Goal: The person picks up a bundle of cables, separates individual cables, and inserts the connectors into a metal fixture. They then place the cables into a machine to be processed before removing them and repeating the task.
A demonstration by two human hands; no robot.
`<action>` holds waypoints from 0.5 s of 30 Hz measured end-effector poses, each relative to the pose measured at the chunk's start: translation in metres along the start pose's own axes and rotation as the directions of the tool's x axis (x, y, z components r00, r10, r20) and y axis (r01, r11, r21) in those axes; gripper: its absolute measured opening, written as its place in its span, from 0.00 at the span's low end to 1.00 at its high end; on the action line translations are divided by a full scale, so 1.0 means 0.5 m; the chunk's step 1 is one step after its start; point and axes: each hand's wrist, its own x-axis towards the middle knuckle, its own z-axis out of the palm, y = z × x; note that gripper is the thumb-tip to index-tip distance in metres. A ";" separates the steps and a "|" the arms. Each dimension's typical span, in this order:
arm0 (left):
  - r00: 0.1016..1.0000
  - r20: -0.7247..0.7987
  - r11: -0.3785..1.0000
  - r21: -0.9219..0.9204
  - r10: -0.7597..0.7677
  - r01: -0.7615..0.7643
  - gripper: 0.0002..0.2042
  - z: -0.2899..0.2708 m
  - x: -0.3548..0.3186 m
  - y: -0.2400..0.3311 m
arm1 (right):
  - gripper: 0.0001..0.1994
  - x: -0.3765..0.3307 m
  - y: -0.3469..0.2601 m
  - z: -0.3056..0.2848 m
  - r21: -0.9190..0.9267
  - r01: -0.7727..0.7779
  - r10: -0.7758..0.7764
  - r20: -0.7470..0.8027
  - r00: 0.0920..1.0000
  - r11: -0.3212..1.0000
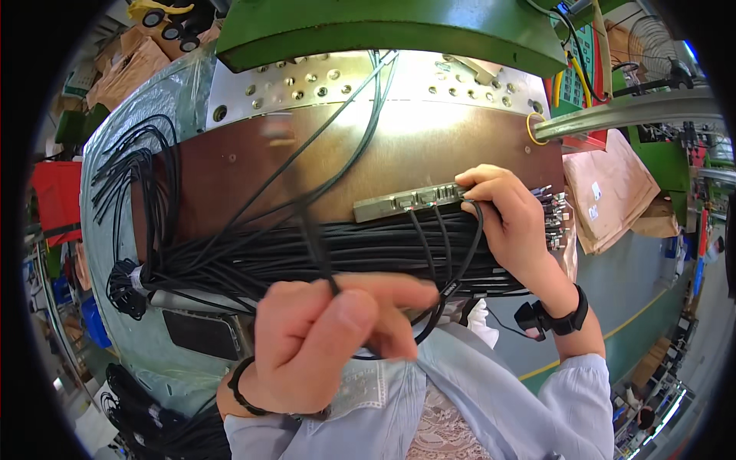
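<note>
Black, rubber-sheathed cables (368,247) lie in a long, thick bundle along the near side of the brown, smooth-topped bench (437,146); beyond stands a green-painted metal machine (383,34), with a silvery, perforated metal plate (418,80) beneath it. Over the bundle's near edge, the left hand (322,333) has its grip closed on a single slim black cable (314,234), its upper stretch blurred. The right hand (506,215) has its grip closed at the right end of a slotted, grey metal block (379,207), just beyond the bundle. Left of the left hand lies a flat, dark, rectangular phone (201,335). Small, silver-tipped connectors (555,222) cluster at the bundle's right end.
</note>
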 end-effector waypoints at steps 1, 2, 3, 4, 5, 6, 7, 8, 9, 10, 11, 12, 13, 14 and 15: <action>0.981 0.072 0.984 0.007 -0.178 0.178 0.19 0.002 0.002 0.002 | 0.08 -0.004 0.005 0.002 0.029 -0.035 0.035 0.009 0.999 0.999; 0.966 0.130 0.971 -0.054 -0.226 0.234 0.20 0.005 0.007 0.000 | 0.08 -0.007 0.009 0.002 0.059 -0.044 0.043 0.017 0.999 0.997; 0.916 0.142 0.923 -0.028 -0.376 0.383 0.20 0.013 0.013 -0.010 | 0.08 -0.009 0.011 0.003 0.098 -0.089 0.087 0.027 0.996 0.991; 0.899 0.160 0.910 -0.015 -0.407 0.414 0.20 0.019 0.021 -0.023 | 0.08 -0.010 0.012 0.004 0.084 -0.072 0.069 0.029 0.997 0.994; 0.881 0.178 0.895 -0.003 -0.439 0.447 0.20 0.027 0.030 -0.040 | 0.08 -0.011 0.011 0.004 0.072 -0.057 0.055 0.034 0.998 0.996; 0.869 0.195 0.887 0.012 -0.454 0.461 0.21 0.032 0.037 -0.055 | 0.08 -0.010 0.011 0.004 0.063 -0.081 0.079 0.034 0.996 0.995; 0.828 0.210 0.846 -0.009 -0.520 0.534 0.20 0.036 0.043 -0.070 | 0.09 -0.008 0.008 0.004 -0.019 -0.015 0.015 0.025 1.000 1.000; 0.826 0.211 0.844 -0.008 -0.522 0.536 0.20 0.038 0.048 -0.080 | 0.08 -0.004 0.006 0.003 -0.011 -0.006 0.007 0.026 1.000 1.000; 0.824 0.215 0.843 -0.007 -0.524 0.537 0.20 0.037 0.052 -0.088 | 0.08 0.000 0.004 0.002 -0.004 0.001 -0.001 0.025 1.000 1.000; 0.828 0.225 0.850 0.000 -0.513 0.527 0.20 0.035 0.055 -0.091 | 0.08 0.006 0.002 -0.001 -0.002 0.003 -0.003 0.035 0.999 1.000; 0.820 0.223 0.841 -0.003 -0.528 0.542 0.21 0.033 0.058 -0.091 | 0.09 0.011 -0.002 -0.005 -0.066 0.033 -0.029 0.062 0.998 0.997; 0.811 0.228 0.833 -0.003 -0.538 0.553 0.21 0.030 0.060 -0.088 | 0.10 0.017 -0.004 -0.012 -0.079 0.058 -0.055 0.036 0.998 0.995; 0.821 0.253 0.846 -0.015 -0.513 0.533 0.21 0.029 0.062 -0.083 | 0.10 0.021 -0.008 -0.021 -0.096 0.089 -0.084 0.054 0.995 0.991; 0.788 0.252 0.815 0.006 -0.562 0.579 0.21 0.030 0.066 -0.078 | 0.11 0.026 -0.010 -0.031 -0.099 0.138 -0.135 0.034 0.990 0.985; 0.774 0.273 0.806 0.011 -0.572 0.592 0.22 0.033 0.069 -0.073 | 0.12 0.026 -0.015 -0.041 -0.216 0.195 -0.216 -0.078 0.973 0.957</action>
